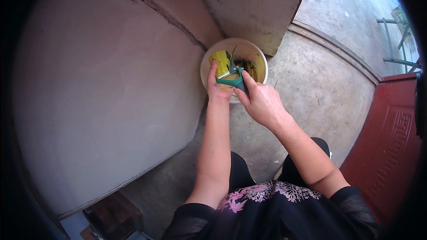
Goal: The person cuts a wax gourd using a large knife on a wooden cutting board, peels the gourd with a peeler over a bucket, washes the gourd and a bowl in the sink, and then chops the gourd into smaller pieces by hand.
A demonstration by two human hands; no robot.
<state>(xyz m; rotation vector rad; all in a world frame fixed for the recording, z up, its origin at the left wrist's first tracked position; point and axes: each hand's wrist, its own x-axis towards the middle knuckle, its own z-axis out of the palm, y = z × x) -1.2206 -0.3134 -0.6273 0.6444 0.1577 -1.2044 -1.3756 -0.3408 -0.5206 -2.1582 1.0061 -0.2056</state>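
In my left hand (216, 82) is a chunk of yellow-fleshed vegetable (219, 58), possibly pumpkin, with some dark green skin at its upper side. My right hand (261, 100) is wrapped round the dark handle of a green peeler (235, 81), whose metal blade lies against the chunk. A thin green strip of peel (233, 53) sticks up from the blade. Both hands are over a white bucket (259, 58), in which dark green and yellowish peelings (249, 68) lie. The chunk's underside is hidden by my left palm.
A large pale panel (111, 84) rises close on the left, and a stained grey block (253, 9) stands behind the bucket. On the right is a red door (391, 138) with raised patterns. A metal frame (396, 44) stands at the far right. Concrete floor (311, 89) lies beside the bucket.
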